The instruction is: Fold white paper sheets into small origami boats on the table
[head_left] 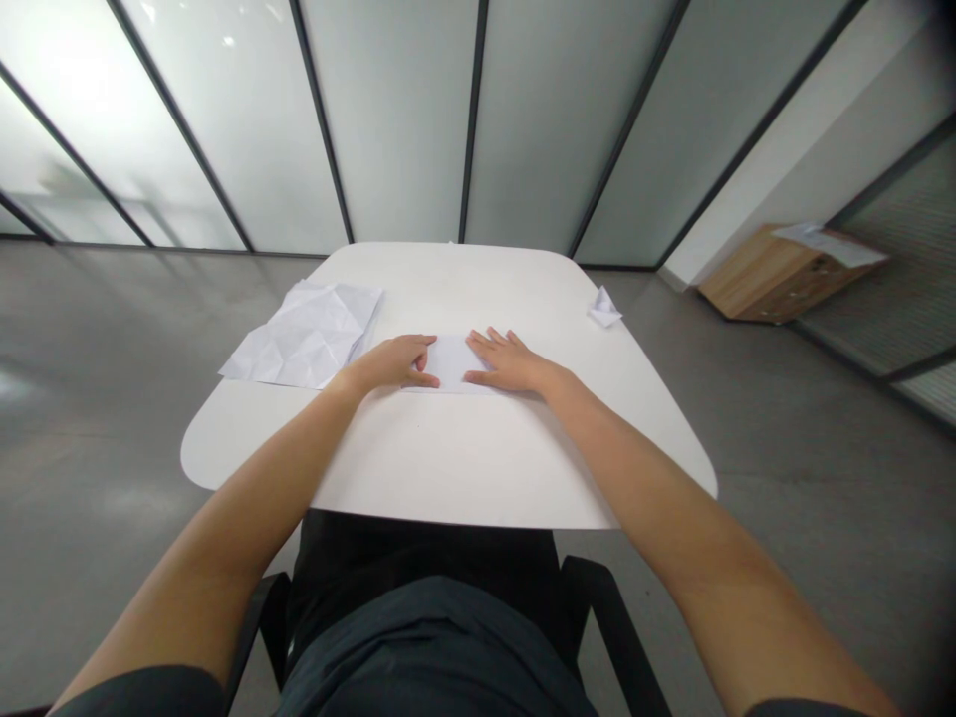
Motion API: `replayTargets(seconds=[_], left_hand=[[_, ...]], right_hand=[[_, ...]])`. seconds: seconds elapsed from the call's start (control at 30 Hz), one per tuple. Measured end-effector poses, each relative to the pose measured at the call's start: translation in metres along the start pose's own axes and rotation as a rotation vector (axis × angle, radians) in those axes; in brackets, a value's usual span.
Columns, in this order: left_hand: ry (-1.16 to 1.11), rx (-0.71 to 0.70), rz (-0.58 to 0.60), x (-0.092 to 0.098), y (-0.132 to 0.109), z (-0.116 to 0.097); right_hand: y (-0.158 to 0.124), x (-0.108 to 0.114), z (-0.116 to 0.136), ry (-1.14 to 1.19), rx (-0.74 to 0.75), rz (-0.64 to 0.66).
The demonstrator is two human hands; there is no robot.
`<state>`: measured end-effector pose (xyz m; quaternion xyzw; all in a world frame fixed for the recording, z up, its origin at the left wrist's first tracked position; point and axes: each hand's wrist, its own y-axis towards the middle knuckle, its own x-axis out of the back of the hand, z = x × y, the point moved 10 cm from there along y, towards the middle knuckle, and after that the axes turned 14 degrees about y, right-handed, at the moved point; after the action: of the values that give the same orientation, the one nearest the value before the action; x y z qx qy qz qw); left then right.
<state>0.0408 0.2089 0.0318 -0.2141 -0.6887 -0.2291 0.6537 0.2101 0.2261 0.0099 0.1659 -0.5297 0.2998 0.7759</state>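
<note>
A flat white sheet of paper (451,364) lies on the white table between my hands. On its left end rests my left hand (398,362), the index finger and thumb stretched apart and the other fingers curled in. My right hand (512,364) lies flat on the right end with its fingers spread. Both hands touch the paper, and parts of it are hidden under them.
Creased white sheets (310,334) lie at the table's left side. A small folded paper piece (603,308) stands near the right edge of the table (463,468). A wooden cabinet (788,274) is on the floor at the far right, and glass panels rise behind the table.
</note>
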Motion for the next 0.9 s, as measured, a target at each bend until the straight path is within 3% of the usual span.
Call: replayTargets(seconds=[0.23,0.4,0.7,0.9], left_hand=[[-0.027,0.044,0.053,-0.001,-0.003,0.009],[-0.012,0.04,0.057,-0.005,-0.008,0.024],[-0.02,0.064,0.082,-0.002,-0.013,0.031],[-0.005,0.019,0.061,-0.007,-0.009,0.034]], right_hand=[[-0.011,0.013,-0.049,0.032,-0.111,-0.016],[-0.02,0.02,-0.064,0.066,-0.15,-0.006],[-0.025,0.025,-0.063,0.1,-0.146,-0.03],[-0.022,0.037,-0.03,0.127,-0.011,-0.15]])
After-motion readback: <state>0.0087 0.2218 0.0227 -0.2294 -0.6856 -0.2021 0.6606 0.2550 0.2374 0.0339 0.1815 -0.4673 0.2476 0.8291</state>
